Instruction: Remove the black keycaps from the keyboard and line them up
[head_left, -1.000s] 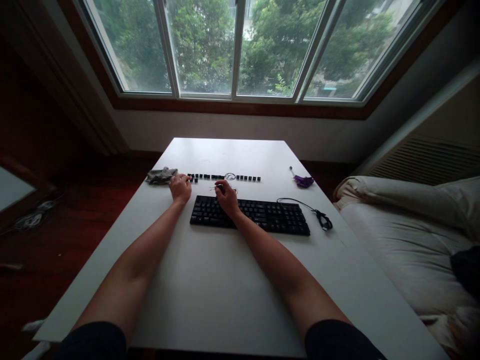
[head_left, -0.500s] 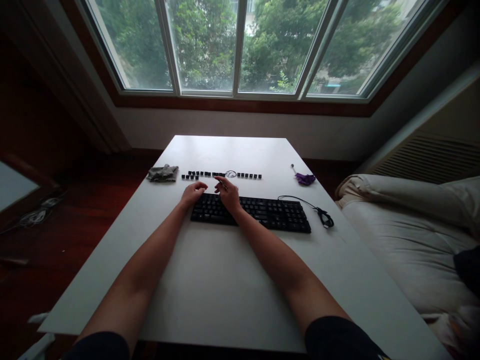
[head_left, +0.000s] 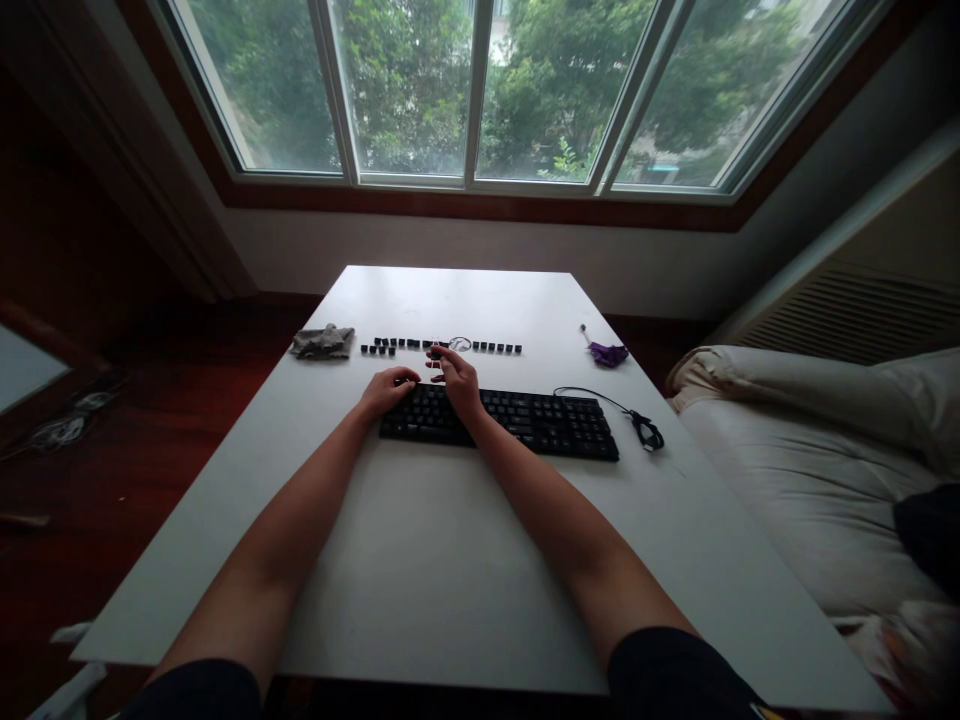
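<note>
A black keyboard (head_left: 547,424) lies across the white table (head_left: 420,560). At its far left corner is my left hand (head_left: 388,389), fingers bent and closed on the edge. Over the keyboard's left half, my right hand (head_left: 457,378) pinches a thin, pale, wire-like tool (head_left: 435,364); it is too small to make out fully. Beyond both hands stand small black keycaps (head_left: 497,348) in rows, some partly hidden by my right fingers. Among them lies a thin ring-shaped item (head_left: 460,344).
A crumpled grey cloth (head_left: 322,342) lies at the table's left edge. To the right are a purple cloth-like item (head_left: 607,354) with a stick beside it, and the coiled keyboard cable (head_left: 646,432). A padded light seat (head_left: 757,470) flanks the table on the right.
My left hand has shifted slightly right onto the keyboard's corner. My right hand has turned, and the thin tool now shows pale beyond its fingertips. The view has shifted slightly.
</note>
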